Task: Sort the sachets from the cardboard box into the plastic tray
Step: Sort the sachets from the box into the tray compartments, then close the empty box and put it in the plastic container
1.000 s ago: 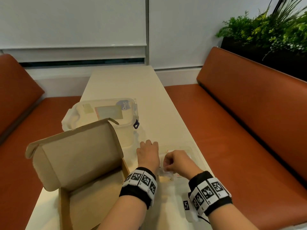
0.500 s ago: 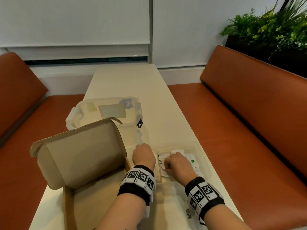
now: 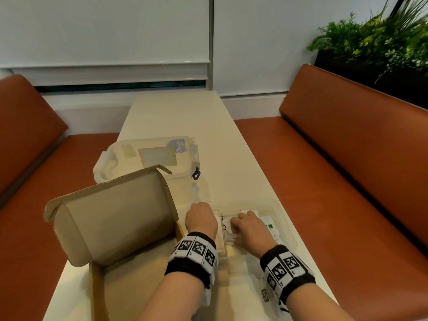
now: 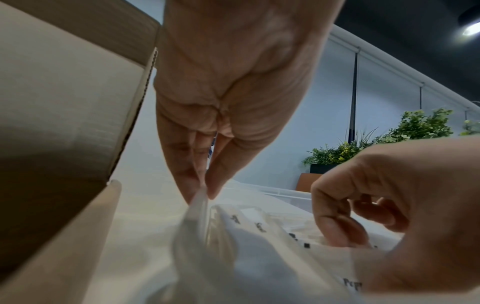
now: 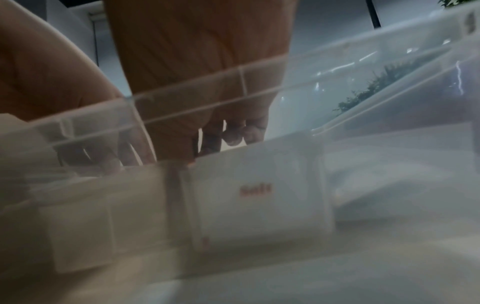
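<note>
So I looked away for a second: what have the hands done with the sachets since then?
Both hands have moved forward and down into the plastic tray. The left hand pinches a white sachet upright at the tray's left end; the right hand, fingers curled, rests on the sachets in the middle. The cardboard box and lidded container have stayed put.
</note>
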### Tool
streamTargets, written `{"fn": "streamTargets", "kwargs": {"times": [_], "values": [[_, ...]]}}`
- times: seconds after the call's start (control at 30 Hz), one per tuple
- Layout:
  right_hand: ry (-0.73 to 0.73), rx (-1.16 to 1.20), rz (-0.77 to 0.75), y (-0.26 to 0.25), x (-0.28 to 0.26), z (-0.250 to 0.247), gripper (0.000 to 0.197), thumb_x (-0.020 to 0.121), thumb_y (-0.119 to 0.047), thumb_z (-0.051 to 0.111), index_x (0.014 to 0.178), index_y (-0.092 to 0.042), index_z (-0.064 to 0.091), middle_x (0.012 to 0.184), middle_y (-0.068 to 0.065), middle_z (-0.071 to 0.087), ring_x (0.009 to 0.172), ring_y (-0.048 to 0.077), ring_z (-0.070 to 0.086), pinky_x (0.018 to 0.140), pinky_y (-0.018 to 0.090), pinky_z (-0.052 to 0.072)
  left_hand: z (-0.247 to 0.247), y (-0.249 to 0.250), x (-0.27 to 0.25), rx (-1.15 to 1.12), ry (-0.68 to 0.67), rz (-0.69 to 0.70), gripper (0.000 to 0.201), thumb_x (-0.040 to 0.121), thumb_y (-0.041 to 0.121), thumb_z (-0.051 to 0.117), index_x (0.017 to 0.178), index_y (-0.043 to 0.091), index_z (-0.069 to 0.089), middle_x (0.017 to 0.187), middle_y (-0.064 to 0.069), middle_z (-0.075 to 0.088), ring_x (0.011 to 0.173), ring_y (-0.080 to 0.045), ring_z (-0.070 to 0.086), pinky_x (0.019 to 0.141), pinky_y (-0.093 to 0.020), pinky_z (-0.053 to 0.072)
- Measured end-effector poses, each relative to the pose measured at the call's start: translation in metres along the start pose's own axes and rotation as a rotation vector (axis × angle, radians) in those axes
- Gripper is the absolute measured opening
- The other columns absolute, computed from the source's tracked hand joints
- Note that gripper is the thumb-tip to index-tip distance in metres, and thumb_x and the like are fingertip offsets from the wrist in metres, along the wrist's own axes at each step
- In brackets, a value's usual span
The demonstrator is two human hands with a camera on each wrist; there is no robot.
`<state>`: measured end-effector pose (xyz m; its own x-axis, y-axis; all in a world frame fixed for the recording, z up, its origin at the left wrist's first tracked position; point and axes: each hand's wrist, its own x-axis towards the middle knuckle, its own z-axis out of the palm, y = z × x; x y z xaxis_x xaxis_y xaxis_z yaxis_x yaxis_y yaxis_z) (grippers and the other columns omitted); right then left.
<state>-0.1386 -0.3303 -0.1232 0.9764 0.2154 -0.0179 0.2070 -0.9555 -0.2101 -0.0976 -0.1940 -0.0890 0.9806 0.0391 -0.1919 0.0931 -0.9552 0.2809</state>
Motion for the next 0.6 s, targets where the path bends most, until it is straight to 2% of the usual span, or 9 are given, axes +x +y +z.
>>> {"fn": "streamTargets", "kwargs": {"times": [0.03, 0.1, 0.17, 0.23, 0.3, 0.37, 0.43, 0.53, 0.6], "values": [[0.003, 0.023, 0.004, 0.0, -0.001, -0.001, 0.009, 0.082, -0.019, 0.06, 0.089, -0.018, 0.054, 0.089, -0.004, 0.05, 0.085, 0.013, 0.034, 0.068, 0.024, 0.028, -0.001, 0.0, 0.0, -0.003, 0.0, 0.0, 0.026, 0.095, 0.007, 0.045, 0.119, 0.008, 0.055, 0.122, -0.011, 0.055, 0.111, -0.026, 0.057, 0.089, -0.03, 0.048], [0.047, 0.147, 0.072, 0.004, -0.003, -0.004, 0.023, 0.078, -0.034, 0.069, 0.085, -0.023, 0.051, 0.085, -0.008, 0.047, 0.083, 0.011, 0.036, 0.068, 0.023, 0.03, -0.001, 0.0, -0.001, -0.011, -0.002, 0.0, 0.026, 0.095, 0.007, 0.044, 0.118, 0.008, 0.055, 0.122, -0.011, 0.055, 0.111, -0.026, 0.057, 0.088, -0.03, 0.047], [0.168, 0.212, 0.2, 0.016, -0.006, -0.011, 0.023, 0.08, -0.043, 0.067, 0.088, -0.026, 0.054, 0.089, -0.009, 0.052, 0.086, 0.01, 0.042, 0.073, 0.022, 0.036, -0.002, -0.001, -0.002, -0.011, -0.003, 0.005, 0.026, 0.095, 0.007, 0.043, 0.119, 0.008, 0.054, 0.122, -0.01, 0.055, 0.111, -0.026, 0.057, 0.088, -0.03, 0.047], [0.273, 0.127, 0.363, 0.033, -0.01, -0.017, 0.017, 0.089, -0.032, 0.058, 0.104, -0.026, 0.06, 0.104, -0.005, 0.057, 0.096, 0.013, 0.046, 0.084, 0.026, 0.041, -0.002, -0.002, -0.004, 0.0, -0.004, 0.008, 0.027, 0.095, 0.007, 0.043, 0.119, 0.009, 0.054, 0.123, -0.01, 0.055, 0.112, -0.025, 0.057, 0.089, -0.03, 0.047], [0.309, 0.064, 0.527, 0.048, -0.015, -0.018, 0.03, 0.092, -0.017, 0.049, 0.119, -0.027, 0.058, 0.115, -0.001, 0.055, 0.101, 0.016, 0.046, 0.088, 0.03, 0.041, -0.002, -0.002, -0.005, 0.007, -0.007, 0.004, 0.026, 0.095, 0.007, 0.044, 0.119, 0.008, 0.055, 0.123, -0.01, 0.056, 0.112, -0.024, 0.057, 0.088, -0.029, 0.047], [0.274, 0.089, 0.621, 0.058, -0.02, -0.016, 0.042, 0.09, -0.005, 0.043, 0.125, -0.025, 0.055, 0.121, 0.003, 0.052, 0.103, 0.019, 0.047, 0.088, 0.032, 0.045, -0.002, -0.001, -0.006, 0.001, -0.02, 0.003, 0.026, 0.095, 0.006, 0.044, 0.118, 0.008, 0.055, 0.123, -0.01, 0.057, 0.112, -0.025, 0.057, 0.089, -0.03, 0.048], [0.2, 0.155, 0.642, 0.063, -0.025, -0.013, 0.05, 0.088, 0.005, 0.041, 0.127, -0.021, 0.055, 0.124, 0.008, 0.051, 0.105, 0.022, 0.052, 0.088, 0.036, 0.051, -0.003, 0.0, -0.008, -0.02, -0.043, 0.004, 0.027, 0.095, 0.005, 0.043, 0.12, 0.007, 0.054, 0.124, -0.011, 0.057, 0.113, -0.026, 0.057, 0.091, -0.031, 0.048], [0.138, 0.175, 0.648, 0.062, -0.03, -0.012, 0.05, 0.088, 0.006, 0.041, 0.128, -0.021, 0.055, 0.127, 0.008, 0.05, 0.108, 0.022, 0.051, 0.092, 0.036, 0.05, -0.007, -0.001, -0.013, -0.094, -0.056, 0.01, 0.033, 0.093, 0.003, 0.043, 0.126, 0.005, 0.047, 0.123, -0.013, 0.057, 0.112, -0.027, 0.057, 0.09, -0.033, 0.047], [0.195, 0.119, 0.645, 0.053, -0.029, -0.016, 0.044, 0.09, -0.003, 0.045, 0.127, -0.025, 0.055, 0.128, 0.004, 0.049, 0.113, 0.021, 0.045, 0.096, 0.035, 0.043, -0.016, -0.004, -0.018, -0.154, -0.045, 0.027, 0.034, 0.092, 0.003, 0.042, 0.125, 0.007, 0.046, 0.124, -0.013, 0.056, 0.112, -0.028, 0.056, 0.088, -0.033, 0.047]]}}
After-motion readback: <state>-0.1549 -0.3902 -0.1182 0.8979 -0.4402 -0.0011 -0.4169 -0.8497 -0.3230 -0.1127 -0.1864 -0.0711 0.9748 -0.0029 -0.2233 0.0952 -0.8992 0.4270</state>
